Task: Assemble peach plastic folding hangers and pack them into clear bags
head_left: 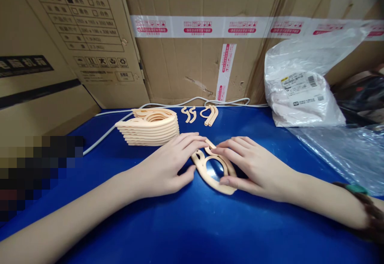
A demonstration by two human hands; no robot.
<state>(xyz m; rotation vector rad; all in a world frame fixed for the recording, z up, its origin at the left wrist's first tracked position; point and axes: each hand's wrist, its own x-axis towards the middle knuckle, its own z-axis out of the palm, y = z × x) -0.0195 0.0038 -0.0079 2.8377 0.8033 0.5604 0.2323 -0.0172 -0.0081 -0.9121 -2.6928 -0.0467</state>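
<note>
Left of centre, a neat stack of flat peach plastic frames [150, 127] sits on the blue table [192, 224]. At centre the left hand [168, 166] and right hand [255, 168], fingers spread flat, pinch one loop-shaped peach frame [214, 172] between them. Small curved offcuts [199, 114] lie behind. Upper right, a sealed white plastic bag [300, 92] holds hidden contents.

Blue table [186, 232] backed by taped cardboard boxes [192, 56]. White cable [126, 116] along the back edge. Bulging white plastic bag [300, 92] at right, clear plastic sheet [345, 152] just beside it.
</note>
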